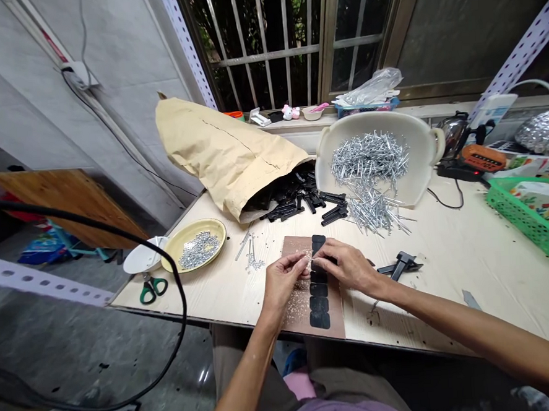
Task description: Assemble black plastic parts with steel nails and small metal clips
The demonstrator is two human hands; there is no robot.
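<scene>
A brown board (334,310) lies at the table's near edge with a column of black plastic pieces (317,293) set in it. My left hand (283,279) pinches something thin and small at the board's upper left. My right hand (347,264) rests over the column's upper part, fingers closed on a black piece (319,261). The two hands' fingertips meet. Loose metal nails (372,209) spill from a tilted cream tub (417,138) behind the board. Black plastic pieces (302,201) pour out of a tan paper sack (219,150).
A yellow dish (183,239) of small screws, a white dish (141,258) and green scissors (152,288) sit at the left. A few assembled black pieces (401,264) lie right of my hands. A green basket (524,218) stands far right. A black cable (166,262) arcs on the left.
</scene>
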